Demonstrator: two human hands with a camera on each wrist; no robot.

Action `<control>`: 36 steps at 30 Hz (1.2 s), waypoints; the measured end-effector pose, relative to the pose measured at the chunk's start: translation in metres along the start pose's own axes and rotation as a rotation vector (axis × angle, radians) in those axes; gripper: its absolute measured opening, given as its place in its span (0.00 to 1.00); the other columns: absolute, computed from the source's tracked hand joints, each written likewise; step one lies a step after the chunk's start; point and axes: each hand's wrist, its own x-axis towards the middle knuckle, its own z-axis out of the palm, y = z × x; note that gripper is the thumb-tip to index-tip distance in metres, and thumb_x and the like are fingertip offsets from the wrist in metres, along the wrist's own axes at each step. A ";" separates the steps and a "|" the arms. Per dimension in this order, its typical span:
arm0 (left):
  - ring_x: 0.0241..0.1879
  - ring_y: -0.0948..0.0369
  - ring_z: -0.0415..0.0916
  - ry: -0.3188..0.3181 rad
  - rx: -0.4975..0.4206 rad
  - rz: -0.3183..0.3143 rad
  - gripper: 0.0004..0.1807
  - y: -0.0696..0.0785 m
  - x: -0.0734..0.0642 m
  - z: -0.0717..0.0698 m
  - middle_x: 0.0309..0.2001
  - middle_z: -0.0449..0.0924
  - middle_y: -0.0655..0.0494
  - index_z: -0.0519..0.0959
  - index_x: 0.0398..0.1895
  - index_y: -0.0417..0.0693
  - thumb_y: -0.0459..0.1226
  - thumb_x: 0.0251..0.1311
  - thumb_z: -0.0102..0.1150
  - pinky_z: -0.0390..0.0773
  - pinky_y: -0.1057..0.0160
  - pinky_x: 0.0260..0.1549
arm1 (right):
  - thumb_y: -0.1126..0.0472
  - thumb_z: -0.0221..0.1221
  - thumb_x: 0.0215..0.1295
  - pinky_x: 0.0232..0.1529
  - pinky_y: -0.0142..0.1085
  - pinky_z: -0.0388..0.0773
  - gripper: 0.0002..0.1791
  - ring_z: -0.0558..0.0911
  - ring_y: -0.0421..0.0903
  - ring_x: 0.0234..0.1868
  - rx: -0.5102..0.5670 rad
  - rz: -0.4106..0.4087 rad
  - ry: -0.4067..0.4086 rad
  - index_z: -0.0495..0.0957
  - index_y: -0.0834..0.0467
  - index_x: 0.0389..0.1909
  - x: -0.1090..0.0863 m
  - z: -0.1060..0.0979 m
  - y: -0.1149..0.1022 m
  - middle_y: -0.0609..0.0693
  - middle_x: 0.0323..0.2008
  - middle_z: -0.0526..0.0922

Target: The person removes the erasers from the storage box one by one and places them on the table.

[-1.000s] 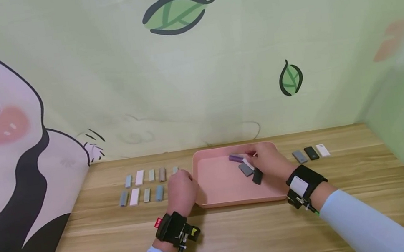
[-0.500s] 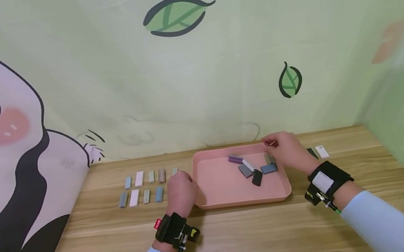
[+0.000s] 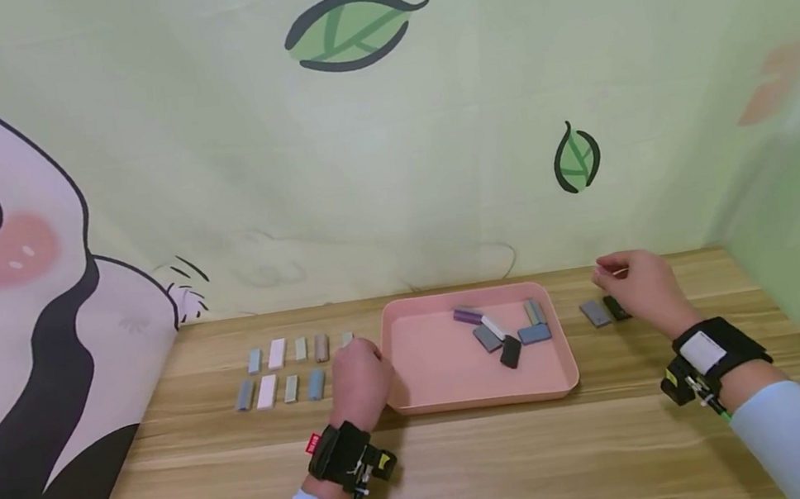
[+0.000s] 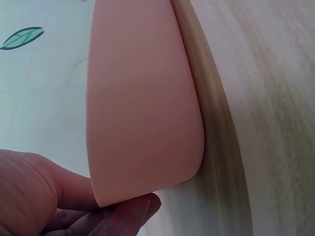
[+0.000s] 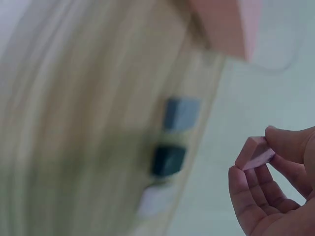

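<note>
My left hand [image 3: 362,383] pinches the left rim of a shallow pink tray [image 3: 431,383]. In the left wrist view, its thumb and fingers sit on either side of the tray wall [image 4: 142,108] near a corner. My right hand [image 3: 645,294] is beyond the tray's right side, above a short row of blocks. Between its thumb and fingertips it holds a small pinkish block [image 5: 255,155]. Beneath it lie a grey block [image 3: 594,313] and a black block [image 3: 616,308]; a white block [image 5: 156,200] beside them is hidden by the hand in the head view.
Several small blocks lie in the tray's right half, among them a purple block [image 3: 467,316], a black block [image 3: 510,352] and a blue block [image 3: 534,334]. Left of the tray, two rows of blocks, including a white block [image 3: 266,391], lie on the wooden table [image 3: 472,474].
My right hand has moved right, from inside the tray past its back right corner to over the row of blocks. My left hand has stayed at the tray's left rim.
</note>
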 end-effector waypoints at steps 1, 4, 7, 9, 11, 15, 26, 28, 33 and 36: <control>0.14 0.60 0.70 0.000 0.001 0.000 0.15 0.000 0.000 0.000 0.14 0.74 0.53 0.76 0.13 0.46 0.30 0.57 0.53 0.67 0.66 0.12 | 0.50 0.53 0.66 0.33 0.41 0.79 0.25 0.82 0.56 0.42 -0.004 0.007 0.013 0.75 0.66 0.53 -0.001 -0.002 0.007 0.62 0.45 0.81; 0.14 0.60 0.70 0.000 0.007 -0.001 0.15 0.000 0.001 0.001 0.14 0.74 0.53 0.75 0.12 0.46 0.30 0.57 0.53 0.67 0.66 0.12 | 0.51 0.52 0.66 0.33 0.42 0.78 0.24 0.82 0.58 0.41 -0.024 0.025 0.066 0.76 0.68 0.51 -0.004 -0.006 0.026 0.65 0.44 0.81; 0.14 0.60 0.68 0.005 0.015 0.001 0.16 0.000 0.001 0.001 0.14 0.73 0.54 0.74 0.11 0.46 0.30 0.56 0.53 0.66 0.66 0.12 | 0.53 0.52 0.66 0.36 0.47 0.77 0.23 0.81 0.60 0.41 -0.051 0.056 0.118 0.76 0.70 0.50 -0.006 -0.009 0.040 0.66 0.43 0.81; 0.13 0.60 0.67 0.009 0.018 0.005 0.16 0.000 0.000 0.001 0.13 0.72 0.54 0.74 0.11 0.46 0.30 0.56 0.53 0.65 0.66 0.12 | 0.54 0.52 0.66 0.38 0.49 0.75 0.23 0.80 0.62 0.42 -0.067 0.084 0.147 0.77 0.71 0.48 -0.007 -0.011 0.046 0.67 0.42 0.81; 0.13 0.60 0.67 0.016 0.020 0.010 0.17 0.000 0.000 0.000 0.13 0.71 0.54 0.73 0.10 0.46 0.30 0.56 0.52 0.64 0.66 0.11 | 0.56 0.52 0.65 0.39 0.52 0.74 0.22 0.80 0.63 0.42 -0.079 0.099 0.170 0.77 0.72 0.46 -0.008 -0.012 0.052 0.69 0.41 0.81; 0.13 0.61 0.66 0.030 0.023 0.015 0.17 0.000 0.000 0.000 0.12 0.70 0.55 0.72 0.09 0.46 0.30 0.56 0.52 0.64 0.66 0.11 | 0.57 0.52 0.64 0.38 0.52 0.73 0.21 0.80 0.64 0.41 -0.099 0.121 0.192 0.78 0.73 0.44 -0.009 -0.011 0.062 0.70 0.39 0.81; 0.13 0.61 0.67 0.032 0.016 0.011 0.17 -0.001 0.000 0.001 0.12 0.71 0.54 0.73 0.09 0.46 0.30 0.56 0.52 0.65 0.66 0.11 | 0.59 0.55 0.62 0.32 0.46 0.72 0.18 0.80 0.60 0.36 -0.147 0.162 0.158 0.79 0.72 0.42 -0.011 -0.005 0.081 0.67 0.36 0.82; 0.13 0.61 0.67 0.039 0.021 0.021 0.17 0.000 0.000 0.001 0.12 0.71 0.54 0.73 0.10 0.46 0.30 0.56 0.52 0.65 0.66 0.11 | 0.60 0.56 0.62 0.31 0.46 0.72 0.18 0.80 0.59 0.35 -0.163 0.144 0.155 0.79 0.72 0.42 -0.010 -0.005 0.081 0.67 0.36 0.82; 0.13 0.61 0.66 0.045 0.034 0.027 0.17 -0.001 0.001 0.002 0.11 0.68 0.56 0.72 0.09 0.46 0.30 0.56 0.52 0.64 0.66 0.11 | 0.60 0.55 0.62 0.30 0.47 0.72 0.17 0.80 0.59 0.33 -0.195 0.114 0.140 0.79 0.72 0.40 -0.010 -0.004 0.080 0.68 0.35 0.82; 0.12 0.61 0.64 0.048 0.035 0.026 0.18 -0.001 0.001 0.003 0.11 0.66 0.57 0.71 0.08 0.46 0.30 0.56 0.52 0.63 0.66 0.11 | 0.60 0.55 0.62 0.30 0.48 0.72 0.17 0.80 0.60 0.33 -0.204 0.118 0.132 0.79 0.72 0.41 -0.010 -0.002 0.079 0.68 0.36 0.82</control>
